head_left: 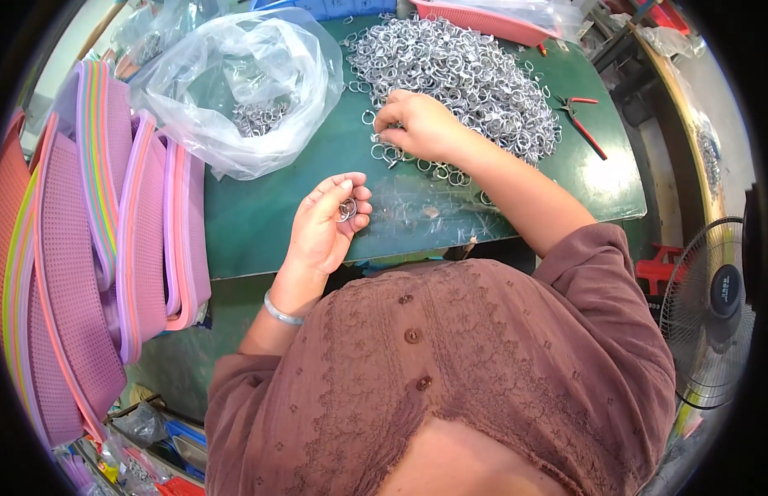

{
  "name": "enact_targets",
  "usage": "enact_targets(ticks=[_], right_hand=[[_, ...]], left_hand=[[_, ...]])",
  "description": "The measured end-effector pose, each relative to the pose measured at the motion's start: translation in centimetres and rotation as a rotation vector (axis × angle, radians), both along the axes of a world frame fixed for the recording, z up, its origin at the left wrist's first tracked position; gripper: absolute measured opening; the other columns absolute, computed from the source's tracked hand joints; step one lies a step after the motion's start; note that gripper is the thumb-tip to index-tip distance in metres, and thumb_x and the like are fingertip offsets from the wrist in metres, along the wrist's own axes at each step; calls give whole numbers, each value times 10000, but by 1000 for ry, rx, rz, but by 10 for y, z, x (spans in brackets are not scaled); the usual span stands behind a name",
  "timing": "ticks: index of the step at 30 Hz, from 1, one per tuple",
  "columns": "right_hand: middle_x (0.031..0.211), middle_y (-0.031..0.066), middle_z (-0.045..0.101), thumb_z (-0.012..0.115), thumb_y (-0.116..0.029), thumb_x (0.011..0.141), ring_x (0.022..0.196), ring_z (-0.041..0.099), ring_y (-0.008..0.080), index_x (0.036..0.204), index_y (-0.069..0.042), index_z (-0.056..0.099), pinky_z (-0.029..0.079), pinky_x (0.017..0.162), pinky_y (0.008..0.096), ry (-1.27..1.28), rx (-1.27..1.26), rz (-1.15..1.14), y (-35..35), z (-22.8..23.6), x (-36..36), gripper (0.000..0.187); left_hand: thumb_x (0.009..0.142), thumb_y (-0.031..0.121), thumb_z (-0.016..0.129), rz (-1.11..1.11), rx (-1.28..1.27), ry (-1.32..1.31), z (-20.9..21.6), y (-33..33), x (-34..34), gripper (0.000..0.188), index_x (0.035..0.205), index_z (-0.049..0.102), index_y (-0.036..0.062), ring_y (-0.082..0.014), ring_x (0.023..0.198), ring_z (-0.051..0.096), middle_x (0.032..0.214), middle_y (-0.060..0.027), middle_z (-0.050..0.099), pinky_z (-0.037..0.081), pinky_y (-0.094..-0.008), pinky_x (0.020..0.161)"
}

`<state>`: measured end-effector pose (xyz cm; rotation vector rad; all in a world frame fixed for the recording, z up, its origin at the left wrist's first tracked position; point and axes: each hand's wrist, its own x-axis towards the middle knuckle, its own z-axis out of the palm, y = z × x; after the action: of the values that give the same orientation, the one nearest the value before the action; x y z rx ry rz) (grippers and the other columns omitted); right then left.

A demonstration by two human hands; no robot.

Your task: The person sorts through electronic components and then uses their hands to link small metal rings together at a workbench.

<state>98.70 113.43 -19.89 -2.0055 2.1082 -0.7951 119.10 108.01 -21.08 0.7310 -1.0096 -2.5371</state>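
Observation:
My left hand (318, 221) is above the near edge of the green table, palm turned up and fingers curled. Between its thumb and fingers sit small metal rings (347, 210), how many I cannot tell. My right hand (423, 126) reaches over the near left side of a large heap of silvery metal rings (458, 66). Its thumb and fingers are drawn together just above some loose rings; what lies between the fingertips is hidden. Left of the heap stands an open clear plastic bag (313, 78), with a small pile of metal rings (260, 118) inside.
Red-handled pliers (584, 132) lie right of the heap on the green table (268, 223). Pink and blue baskets stand along the far edge, including a pink one (483, 23). Nested pink and purple baskets (140, 240) crowd the left. A fan (714, 306) stands at the right.

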Motion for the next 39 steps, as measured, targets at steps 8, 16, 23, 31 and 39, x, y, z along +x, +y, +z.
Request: enact_targets(ticks=[8,16,23,31,39], right_hand=[[811,0,548,598,-25,754,733,507,62,814,-12,607,415,637,208,-882,-42,76,31,-1,17,62],[896,32,572,601,-29,746,742,529,72,794,-9,602,430,665,209,-1142,-176,67,47,-13,31,52],[928,80,569,602,-23,727,801,559,145,833,-19,582,450,691,264,-582,-269,62,54,-16,36,108],[887,39,568,599,-5,720,722,533,101,979,-33,559,434,650,237,-739,-141,-6,56,-16,41,263],[886,20,564,607,2,722,742,529,81,1009,-14,537,442,679,229,-892,-2,45,60,-19,36,295]], left_hand=[[845,107,493,-12,3,34,10,5,-11,155,943,545,-2,-104,619,489,751,-48,543,397,-191,515],[832,89,520,-30,-32,10,4,8,-18,124,914,559,5,-91,597,475,732,-35,539,375,-179,486],[818,105,552,-72,-59,-64,0,12,-20,92,873,561,32,-64,539,459,697,-11,528,338,-164,437],[815,95,558,-75,-75,-31,-9,12,-21,70,858,552,40,-54,528,451,673,2,522,332,-164,435],[823,85,547,-107,-67,-6,-10,14,-18,50,852,543,45,-51,527,444,670,8,523,330,-165,443]])
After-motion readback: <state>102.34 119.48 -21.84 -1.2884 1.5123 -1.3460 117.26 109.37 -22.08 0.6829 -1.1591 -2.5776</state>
